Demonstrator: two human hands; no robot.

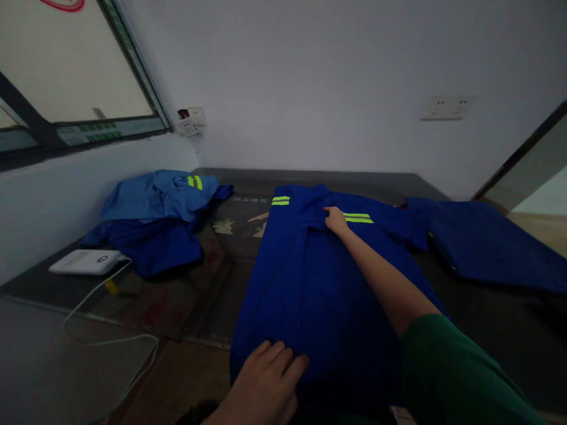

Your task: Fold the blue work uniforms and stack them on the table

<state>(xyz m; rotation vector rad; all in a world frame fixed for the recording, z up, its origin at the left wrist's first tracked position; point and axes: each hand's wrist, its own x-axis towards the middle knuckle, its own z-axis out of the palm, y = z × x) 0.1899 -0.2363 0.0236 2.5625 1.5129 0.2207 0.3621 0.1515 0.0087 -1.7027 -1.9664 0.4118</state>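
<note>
A dark blue work jacket (336, 283) with yellow-green stripes lies spread over the table, its collar toward the wall and its lower part hanging at the near edge. My right hand (336, 222) reaches to the upper chest near the collar, index finger stretched out on the cloth and the other fingers curled against it. At the lower left part of the jacket is my left hand (271, 378), its fingers bent on the fabric and the thumb to the right. How much cloth either hand pinches is partly hidden.
Light and dark blue garments (155, 198) lie piled at the left. A white device (86, 262) with a white cable (95, 289) sits before them. More folded blue cloth (496, 242) lies right. The dark table (217, 283) meets the wall, which has sockets (447, 108).
</note>
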